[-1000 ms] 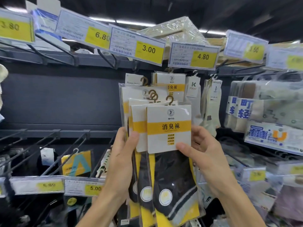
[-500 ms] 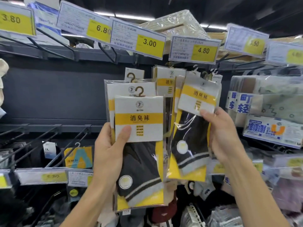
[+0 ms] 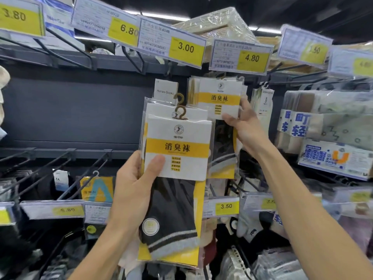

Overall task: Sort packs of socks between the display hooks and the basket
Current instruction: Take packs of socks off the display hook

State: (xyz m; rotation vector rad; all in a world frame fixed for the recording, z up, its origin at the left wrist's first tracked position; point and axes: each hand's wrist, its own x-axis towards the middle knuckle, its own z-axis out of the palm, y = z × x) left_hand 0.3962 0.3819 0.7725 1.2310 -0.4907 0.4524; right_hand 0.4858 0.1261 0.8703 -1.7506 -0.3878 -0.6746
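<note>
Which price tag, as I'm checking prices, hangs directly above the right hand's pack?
The 4.80 tag, right above the pack the right hand pinches; the 3.00 tag sits further left.

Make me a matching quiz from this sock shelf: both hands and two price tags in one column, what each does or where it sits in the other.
1 left hand
2 right hand
3 3.00 tag
4 3.50 tag

A below upper pack
B grips front stack
C above front stack
D pinches upper pack

Pairs: 1-B, 2-D, 3-C, 4-A
</note>
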